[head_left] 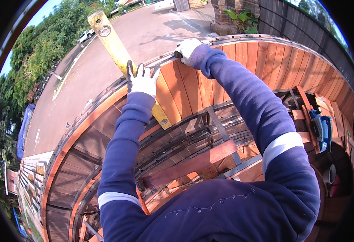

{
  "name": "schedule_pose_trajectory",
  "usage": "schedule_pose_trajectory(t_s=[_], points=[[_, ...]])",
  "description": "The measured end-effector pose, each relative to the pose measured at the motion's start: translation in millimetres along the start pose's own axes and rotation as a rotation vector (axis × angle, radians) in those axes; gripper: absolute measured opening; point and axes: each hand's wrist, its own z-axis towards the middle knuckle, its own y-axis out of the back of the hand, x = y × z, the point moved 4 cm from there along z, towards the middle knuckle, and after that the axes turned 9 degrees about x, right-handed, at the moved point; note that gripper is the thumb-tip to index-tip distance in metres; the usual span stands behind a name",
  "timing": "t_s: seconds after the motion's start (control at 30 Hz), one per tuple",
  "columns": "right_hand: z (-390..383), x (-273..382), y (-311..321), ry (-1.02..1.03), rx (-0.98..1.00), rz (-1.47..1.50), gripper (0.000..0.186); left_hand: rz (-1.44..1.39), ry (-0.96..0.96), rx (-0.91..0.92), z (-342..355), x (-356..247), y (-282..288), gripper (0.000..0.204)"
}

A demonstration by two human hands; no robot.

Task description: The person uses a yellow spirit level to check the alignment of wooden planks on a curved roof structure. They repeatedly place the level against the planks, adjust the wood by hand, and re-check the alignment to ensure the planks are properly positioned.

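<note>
Paved yard (56, 121) beyond the work, trees (31, 60) along its left side, dark fence (306, 34) at upper right. Main structure: curved timber staging, its upper row of orange-brown boards (245, 60) set side by side in an arc; a metal rim (265, 37) follows the outer edge. Below the inner edge, dark curved framing and a loose red-brown plank (193, 163) lying at a slant. Yellow spirit level (114, 46): placed crosswise at the left end of the board row, upper end projecting past the outer edge over the yard, lower end at the inner edge; how its underside is supported cannot be told. Blue power tool (322, 129): right part of the structure, beside short timber offcuts (302, 109), well apart from both hands. Left hand (142, 82), in a white glove with dark facing: fingers spread, back of hand up, laid across the middle of the level near the outer edge; not closed round it. Right hand (190, 50), similarly gloved: fingers bent down at the outer edge, beside the metal rim, to the right of the level; a dark patch shows at the fingertips, glove facing or small item, grip indeterminate.
</note>
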Motion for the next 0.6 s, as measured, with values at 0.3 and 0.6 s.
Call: schedule_pose_trajectory(t_s=[0.3, 0.6], points=[[-3.6, 3.8, 4.0, -0.015, 0.040, -0.086, 0.022, 0.004, 0.012, 0.052, -0.9, -2.0, 8.1, 0.066], [-20.3, -39.0, 7.2, -0.040, -0.260, 0.168, 0.025, -0.009, 0.010, 0.040, 0.0, -3.1, 11.1, 0.065]])
